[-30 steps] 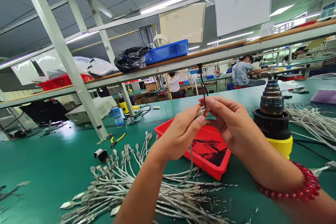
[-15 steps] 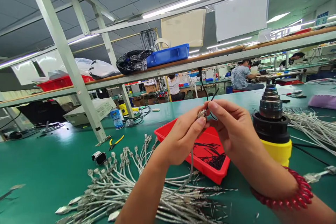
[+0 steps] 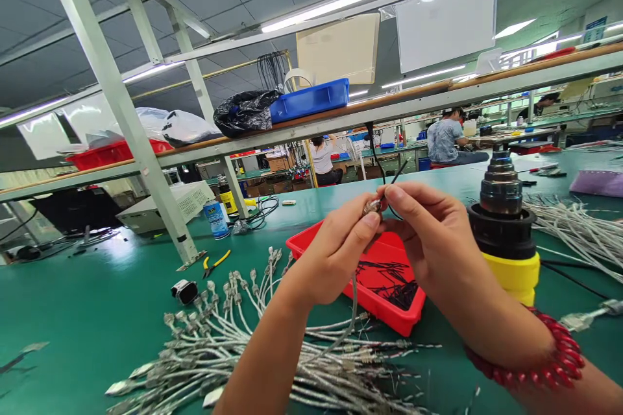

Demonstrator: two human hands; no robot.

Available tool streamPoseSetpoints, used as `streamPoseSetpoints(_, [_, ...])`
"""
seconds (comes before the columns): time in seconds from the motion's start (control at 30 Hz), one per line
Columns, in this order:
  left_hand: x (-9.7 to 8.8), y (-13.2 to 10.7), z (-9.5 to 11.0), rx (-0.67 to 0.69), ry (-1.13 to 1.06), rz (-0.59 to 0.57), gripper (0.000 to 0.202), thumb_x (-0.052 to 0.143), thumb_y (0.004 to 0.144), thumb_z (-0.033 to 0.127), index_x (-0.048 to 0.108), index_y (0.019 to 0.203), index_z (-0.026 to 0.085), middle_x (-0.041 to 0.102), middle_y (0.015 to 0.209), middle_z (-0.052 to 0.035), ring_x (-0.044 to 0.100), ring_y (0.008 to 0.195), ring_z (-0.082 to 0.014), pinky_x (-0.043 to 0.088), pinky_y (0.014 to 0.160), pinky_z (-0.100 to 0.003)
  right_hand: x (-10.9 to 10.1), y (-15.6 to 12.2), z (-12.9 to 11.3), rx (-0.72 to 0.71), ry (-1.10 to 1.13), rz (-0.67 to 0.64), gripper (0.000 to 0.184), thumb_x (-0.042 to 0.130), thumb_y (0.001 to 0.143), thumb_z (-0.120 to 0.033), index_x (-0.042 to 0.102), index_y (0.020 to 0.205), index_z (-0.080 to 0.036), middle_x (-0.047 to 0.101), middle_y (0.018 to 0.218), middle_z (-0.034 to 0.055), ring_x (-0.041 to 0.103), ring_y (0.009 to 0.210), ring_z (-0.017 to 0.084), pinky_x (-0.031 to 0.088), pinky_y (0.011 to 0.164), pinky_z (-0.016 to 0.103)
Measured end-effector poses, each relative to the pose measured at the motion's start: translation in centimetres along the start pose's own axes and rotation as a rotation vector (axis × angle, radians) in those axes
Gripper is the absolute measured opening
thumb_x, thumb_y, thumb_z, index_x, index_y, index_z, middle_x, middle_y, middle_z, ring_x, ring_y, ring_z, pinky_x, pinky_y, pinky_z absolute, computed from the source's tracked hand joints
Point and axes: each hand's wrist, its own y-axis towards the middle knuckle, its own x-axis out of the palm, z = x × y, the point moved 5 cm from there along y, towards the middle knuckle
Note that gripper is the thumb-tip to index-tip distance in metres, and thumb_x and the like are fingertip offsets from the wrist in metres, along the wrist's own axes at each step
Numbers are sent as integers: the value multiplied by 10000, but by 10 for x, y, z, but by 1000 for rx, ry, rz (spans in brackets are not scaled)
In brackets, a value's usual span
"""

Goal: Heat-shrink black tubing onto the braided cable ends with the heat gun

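Observation:
My left hand [image 3: 335, 253] is raised over the green table and pinches the metal connector end [image 3: 372, 207] of a grey braided cable [image 3: 354, 305] that hangs down from it. Right against it, my right hand [image 3: 426, 240] pinches a thin black tie [image 3: 395, 176] at that connector, its tip sticking up and to the right. A red bead bracelet [image 3: 545, 363] circles my right wrist. Below both hands sits a red tray [image 3: 311, 240] holding several thin black ties.
A heap of grey braided cables with connectors [image 3: 253, 343] lies front left. A yellow-and-black fixture [image 3: 506, 233] stands at the right, more pale cables [image 3: 579, 227] behind it. Yellow-handled pliers [image 3: 217, 262] lie near a white frame post [image 3: 121, 110]. People sit at far benches.
The black tie's tip now points up and to the right from my right fingers; a second ago it ran straight up. Both hands stay together at the connector.

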Motion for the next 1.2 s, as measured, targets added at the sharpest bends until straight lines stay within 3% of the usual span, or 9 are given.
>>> streamPoseSetpoints(0.27, [0, 1, 5, 34, 43, -12, 337, 376, 1005, 371, 616, 1191, 226, 643, 1031, -34, 558, 943, -142, 478, 880, -245, 0, -2, -2, -39, -54, -25, 43, 782, 732, -288, 764, 709, -256, 704, 643, -5, 653, 593, 89, 576, 551, 156])
streamPoseSetpoints(0.4, [-1, 0, 4, 28, 69, -9, 342, 386, 997, 397, 627, 1164, 222, 642, 987, -37, 547, 876, -148, 482, 816, -251, 1, -2, 0, -39, -41, -29, 48, 783, 736, -292, 764, 709, -258, 707, 651, -13, 655, 599, 70, 573, 562, 126])
streamPoseSetpoints(0.6, [-3, 1, 4, 8, 86, -18, 343, 383, 1000, 380, 622, 1177, 208, 643, 1055, -45, 538, 888, -146, 471, 847, -257, 1, -2, 0, -46, -36, -39, 51, 787, 725, -289, 760, 698, -256, 701, 644, -18, 650, 596, 75, 580, 560, 143])
streamPoseSetpoints(0.8, [-4, 1, 7, 13, 127, -8, 343, 378, 1002, 369, 613, 1190, 205, 646, 1071, -48, 547, 908, -152, 457, 854, -258, 1, 0, 4, 15, 12, -36, 69, 815, 687, -300, 771, 715, -254, 712, 653, -6, 654, 604, 82, 589, 569, 165])
streamPoseSetpoints(0.97, [-12, 0, 8, 9, 194, 48, 297, 365, 1006, 354, 607, 1011, 182, 615, 952, -37, 523, 862, -144, 430, 831, -255, 4, 0, 9, 101, 55, -34, 203, 849, 625, -341, 776, 794, -255, 743, 758, 15, 690, 691, 127, 622, 630, 248])
streamPoseSetpoints(1.07, [-17, -3, 7, -11, 280, 73, 337, 337, 1007, 394, 509, 819, 174, 517, 771, -10, 450, 711, -125, 389, 685, -250, 2, -3, 12, 106, 8, -9, 236, 839, 629, -387, 762, 801, -245, 731, 775, 15, 670, 684, 118, 598, 616, 234])
streamPoseSetpoints(1.13, [-18, -6, 9, -20, 400, 54, 358, 320, 1008, 408, 436, 755, 183, 438, 674, 20, 363, 609, -106, 317, 591, -247, 1, -7, 17, 88, -83, 23, 323, 825, 632, -430, 743, 883, -245, 729, 904, 29, 681, 822, 140, 594, 714, 251])
streamPoseSetpoints(1.2, [-19, -6, 13, -29, 551, 39, 313, 353, 999, 379, 426, 761, 188, 428, 633, 36, 321, 562, -97, 251, 548, -249, 6, -10, 27, 90, -149, 19, 533, 823, 612, -455, 679, 1085, -254, 692, 1132, 58, 652, 1067, 193, 579, 857, 296])
